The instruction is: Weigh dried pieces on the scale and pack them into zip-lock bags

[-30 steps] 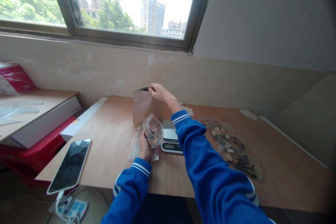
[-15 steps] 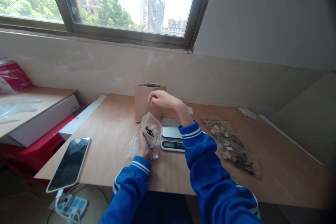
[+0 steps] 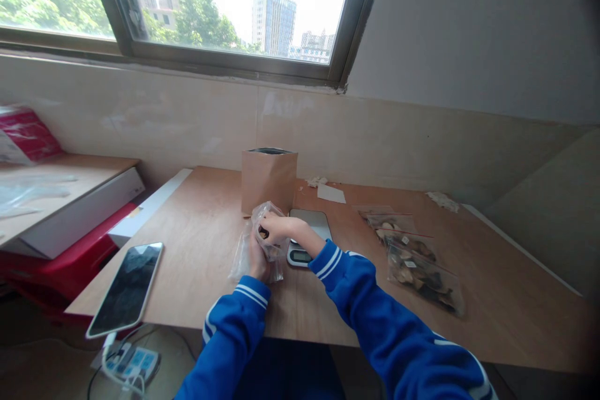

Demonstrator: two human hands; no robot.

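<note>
A clear plastic bag (image 3: 269,251) with dark and brown pieces inside is held upright by my left hand (image 3: 257,260), whose fingers wrap round its side. My right hand (image 3: 276,227) dips into the bag's open mouth; the fingertips are hidden there, so I cannot see whether they grip a piece. More clear plastic (image 3: 239,259) lies under and beside my left hand. Behind the bag stands an open brown paper pouch (image 3: 269,178). A kitchen scale (image 3: 316,222) sits to the right, partly covered by my right forearm.
Several zip bags of dried slices (image 3: 424,278) lie at the right. A white card (image 3: 331,194) and crumpled scraps (image 3: 315,182) are near the wall. A phone or tablet (image 3: 126,290) with a cable overhangs the left edge, above a power strip (image 3: 135,362).
My right hand has come down from in front of the paper pouch into the mouth of the plastic bag. My left hand still holds the bag in about the same place.
</note>
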